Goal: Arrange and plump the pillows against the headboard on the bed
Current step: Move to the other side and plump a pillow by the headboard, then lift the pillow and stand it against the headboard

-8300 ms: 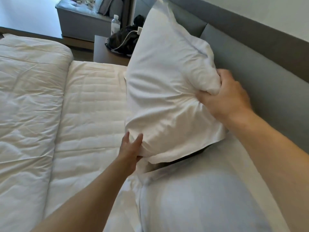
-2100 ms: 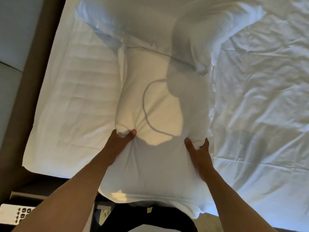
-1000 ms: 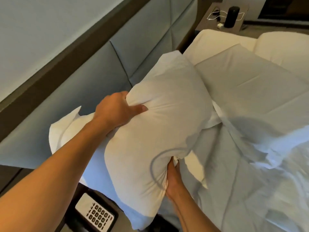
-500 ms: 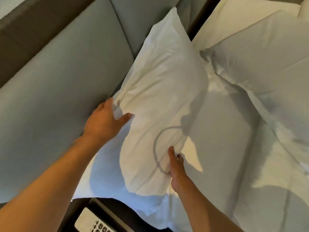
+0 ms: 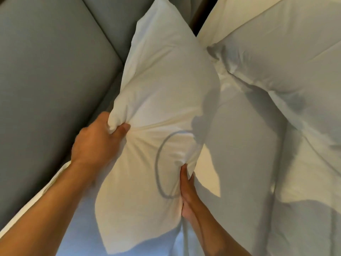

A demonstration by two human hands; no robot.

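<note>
A white pillow point(image 5: 162, 100) stands on its long edge next to the grey padded headboard point(image 5: 46, 74). My left hand point(image 5: 97, 143) clutches a bunch of its cover on the headboard side. My right hand point(image 5: 186, 193) presses into the pillow's opposite edge, fingers pinching the fabric. A second white pillow point(image 5: 245, 163) lies flat on the bed just right of the held one, partly in shadow.
A white duvet point(image 5: 295, 52) covers the bed at the upper right, its folded corner touching the pillows. More white bedding point(image 5: 217, 17) shows at the top. A dark gap runs between the headboard panels at the top.
The pillow has been squeezed narrower at its middle between both hands. The view has dropped closer, so the bedside phone at the bottom edge is out of sight.
</note>
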